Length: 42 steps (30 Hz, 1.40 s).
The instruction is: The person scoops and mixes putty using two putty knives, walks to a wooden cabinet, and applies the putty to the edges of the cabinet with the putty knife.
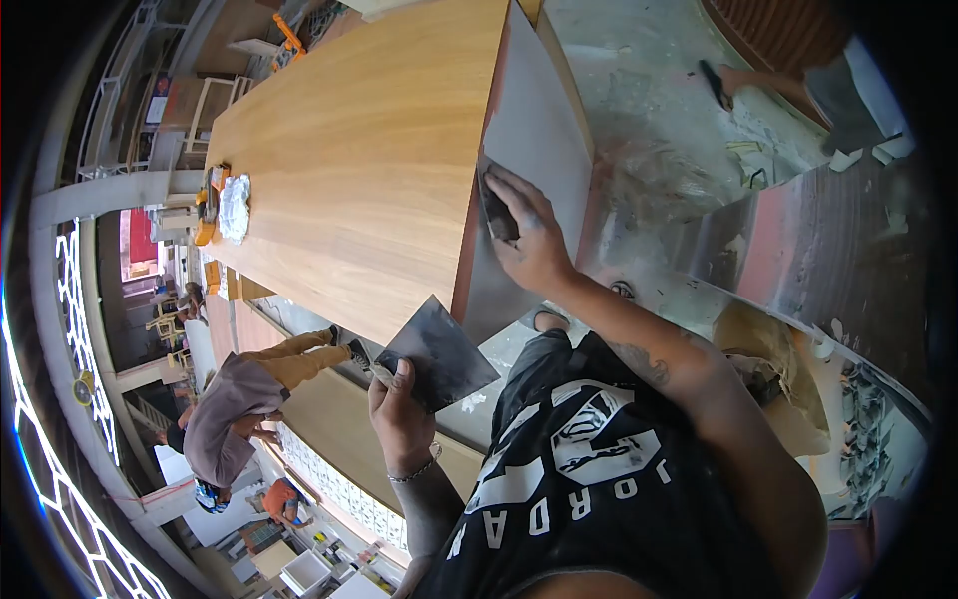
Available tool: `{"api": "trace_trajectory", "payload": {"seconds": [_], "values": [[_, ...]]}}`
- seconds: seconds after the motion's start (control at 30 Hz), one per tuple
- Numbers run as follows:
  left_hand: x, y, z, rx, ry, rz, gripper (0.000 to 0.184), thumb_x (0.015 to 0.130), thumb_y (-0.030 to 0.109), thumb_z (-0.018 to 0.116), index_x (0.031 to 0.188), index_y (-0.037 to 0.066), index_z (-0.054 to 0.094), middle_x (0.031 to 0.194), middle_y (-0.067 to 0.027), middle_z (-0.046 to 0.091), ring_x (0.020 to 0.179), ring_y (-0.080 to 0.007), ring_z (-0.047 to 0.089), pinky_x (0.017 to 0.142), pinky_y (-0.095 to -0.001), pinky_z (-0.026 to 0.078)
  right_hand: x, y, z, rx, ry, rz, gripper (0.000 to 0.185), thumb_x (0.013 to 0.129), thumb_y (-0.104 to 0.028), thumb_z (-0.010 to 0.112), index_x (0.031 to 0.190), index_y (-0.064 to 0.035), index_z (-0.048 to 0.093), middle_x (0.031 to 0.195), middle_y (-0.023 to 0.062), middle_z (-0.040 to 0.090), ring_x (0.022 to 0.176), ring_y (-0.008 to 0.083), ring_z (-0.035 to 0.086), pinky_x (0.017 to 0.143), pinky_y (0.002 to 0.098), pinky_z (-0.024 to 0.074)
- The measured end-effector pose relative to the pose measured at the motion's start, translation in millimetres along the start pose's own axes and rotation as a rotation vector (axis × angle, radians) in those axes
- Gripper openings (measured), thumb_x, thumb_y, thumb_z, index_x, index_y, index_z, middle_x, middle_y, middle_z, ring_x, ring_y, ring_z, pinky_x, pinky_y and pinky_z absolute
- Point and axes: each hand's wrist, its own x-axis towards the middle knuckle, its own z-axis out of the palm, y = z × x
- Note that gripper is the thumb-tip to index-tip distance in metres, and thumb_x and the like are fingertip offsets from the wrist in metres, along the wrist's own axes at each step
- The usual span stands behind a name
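My left hand (399,424) is closed on the corner of a dark, square, flat plate (444,359), thumb on top, with a bit of pale material near the thumb. The plate is held tilted beside the corner of a large wood-faced panel (359,150). My right hand (529,230) grips a dark flat scraper (496,215) and presses it to the panel's side, along the reddish edge strip. That side face (534,120) is pale grey with reddish borders. My fingers hide part of the scraper, so its full shape cannot be seen.
A crumpled foil-like packet (235,208) and an orange-black tool (207,205) lie at the panel's far end. At upper right, another person's hand (733,82) holds a dark tool. A person in a mauve top (235,399) bends at left. A streaked board (788,240) stands at right.
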Motion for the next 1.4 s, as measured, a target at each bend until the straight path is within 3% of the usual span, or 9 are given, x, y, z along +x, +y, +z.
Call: {"api": "trace_trajectory", "payload": {"seconds": [0.17, 0.2, 0.3, 0.43, 0.63, 0.73, 1.4], "values": [[9, 1, 0, -0.087, -0.094, 0.004, 0.027, 0.095, 0.013, 0.058, 0.116, -0.004, 0.055, 0.104, -0.0101, 0.064, 0.094, -0.0205, 0.062, 0.085, -0.0353, 0.050, -14, -3, -16, 0.091, -0.105, 0.014, 0.053, 0.075, 0.006, 0.061, 0.127, -0.0045, 0.057, 0.130, 0.0161, 0.057, 0.121, 0.0331, 0.052, 0.102, 0.0393, 0.0414], [10, 3, 3, -0.085, -0.105, 0.005, 0.027, 0.095, 0.013, 0.058, 0.116, -0.004, 0.055, 0.104, -0.0101, 0.064, 0.094, -0.0205, 0.062, 0.085, -0.0353, 0.050, -12, 1, -27, 0.137, -0.150, -0.006, 0.052, 0.076, 0.010, 0.054, 0.126, -0.0047, 0.059, 0.129, 0.0166, 0.058, 0.120, 0.0335, 0.055, 0.101, 0.0385, 0.0433], [12, 4, 11, -0.147, -0.134, 0.031, 0.026, 0.095, 0.013, 0.056, 0.117, -0.002, 0.055, 0.106, -0.0104, 0.063, 0.096, -0.0212, 0.062, 0.087, -0.0364, 0.050, -1, 7, -42, 0.144, -0.062, 0.070, 0.052, 0.076, 0.011, 0.049, 0.125, -0.0034, 0.059, 0.127, 0.0180, 0.058, 0.117, 0.0351, 0.057, 0.100, 0.0387, 0.0449], [13, -3, 4, -0.235, -0.102, 0.056, 0.027, 0.095, 0.016, 0.055, 0.116, 0.000, 0.056, 0.109, -0.0100, 0.063, 0.101, -0.0227, 0.062, 0.090, -0.0382, 0.049, 27, 22, -30, 0.107, 0.060, 0.010, 0.051, 0.077, 0.012, 0.044, 0.125, -0.0021, 0.057, 0.124, 0.0196, 0.059, 0.114, 0.0367, 0.058, 0.097, 0.0390, 0.0465], [2, -4, -21, -0.382, 0.049, 0.027, 0.033, 0.094, 0.025, 0.056, 0.117, 0.001, 0.058, 0.110, -0.0097, 0.064, 0.104, -0.0237, 0.062, 0.093, -0.0404, 0.048, -2, -5, -6, 0.153, -0.015, -0.016, 0.053, 0.077, 0.010, 0.057, 0.129, -0.0030, 0.050, 0.129, 0.0179, 0.053, 0.118, 0.0376, 0.053, 0.098, 0.0398, 0.0453], [-2, -7, -32, -0.416, 0.118, 0.013, 0.034, 0.093, 0.026, 0.057, 0.117, 0.002, 0.058, 0.111, -0.0099, 0.064, 0.105, -0.0244, 0.062, 0.094, -0.0410, 0.048, -29, -16, 2, 0.133, -0.083, 0.035, 0.060, 0.074, 0.006, 0.062, 0.132, -0.0041, 0.048, 0.133, 0.0174, 0.049, 0.122, 0.0393, 0.048, 0.103, 0.0438, 0.0395], [-36, -25, -61, -0.429, 0.095, -0.003, 0.034, 0.089, 0.026, 0.060, 0.116, 0.004, 0.057, 0.108, -0.0079, 0.064, 0.100, -0.0245, 0.063, 0.083, -0.0409, 0.052, -134, -75, 19, 0.164, -0.195, 0.050, 0.073, 0.069, 0.004, 0.069, 0.137, -0.0049, 0.043, 0.138, 0.0154, 0.043, 0.128, 0.0372, 0.042, 0.106, 0.0427, 0.0378]]}}
